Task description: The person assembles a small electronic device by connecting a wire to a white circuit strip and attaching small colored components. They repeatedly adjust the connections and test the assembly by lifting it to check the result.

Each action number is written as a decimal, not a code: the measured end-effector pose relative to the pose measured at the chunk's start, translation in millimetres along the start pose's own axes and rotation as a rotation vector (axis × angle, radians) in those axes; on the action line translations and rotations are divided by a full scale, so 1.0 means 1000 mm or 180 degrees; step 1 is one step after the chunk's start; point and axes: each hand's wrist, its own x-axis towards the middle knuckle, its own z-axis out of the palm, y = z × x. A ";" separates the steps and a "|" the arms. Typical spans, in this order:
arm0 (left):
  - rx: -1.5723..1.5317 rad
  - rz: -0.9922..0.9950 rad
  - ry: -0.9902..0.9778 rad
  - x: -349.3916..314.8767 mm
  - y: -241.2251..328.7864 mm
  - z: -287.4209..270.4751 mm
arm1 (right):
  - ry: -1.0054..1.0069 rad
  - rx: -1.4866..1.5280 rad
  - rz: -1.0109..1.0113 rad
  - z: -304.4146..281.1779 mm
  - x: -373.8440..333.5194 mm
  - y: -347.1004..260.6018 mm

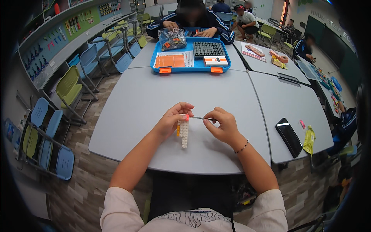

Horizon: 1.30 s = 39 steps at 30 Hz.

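Note:
My left hand (174,119) grips a small build of white toy bricks (184,135), held above the near half of the table. A pinkish-red piece (187,117) sits at its top under my thumb, and yellow-orange bricks (178,129) show along its left side. From the red piece a thin grey flexible rod or tube (198,117) runs to the right in a slight bend. My right hand (222,123) pinches the far end of this rod between thumb and fingers. Part of the build is hidden behind my left fingers.
A blue tray (154,63) with orange latches holds a bag of parts (172,40), a dark grid piece (209,50) and papers. Behind it a person's hands (206,33) work. On the right table lie a black phone (289,137) and a yellow wrapper (309,140). Chairs (71,87) line the left.

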 end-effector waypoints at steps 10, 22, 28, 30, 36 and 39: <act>0.0028 -0.0117 0.0092 0.001 -0.002 0.003 | -0.0455 0.0211 0.0136 0.011 -0.007 0.000; 0.0391 -0.0176 -0.0093 -0.002 -0.004 0.009 | -0.0719 -0.0004 0.0150 0.017 -0.012 0.003; 0.0583 -0.0281 -0.0038 0.000 -0.006 0.012 | -0.0804 -0.0099 0.0323 0.019 -0.006 0.005; 0.0702 -0.0391 -0.0066 0.000 -0.008 0.011 | -0.0691 0.0091 0.0613 0.014 -0.004 0.007; 0.1084 -0.0165 -0.0005 0.002 -0.010 0.006 | -0.0605 0.0615 0.1148 0.011 -0.002 0.015; 0.0854 -0.0052 0.0316 0.005 -0.009 0.002 | -0.0413 0.0877 0.1257 0.012 0.001 0.021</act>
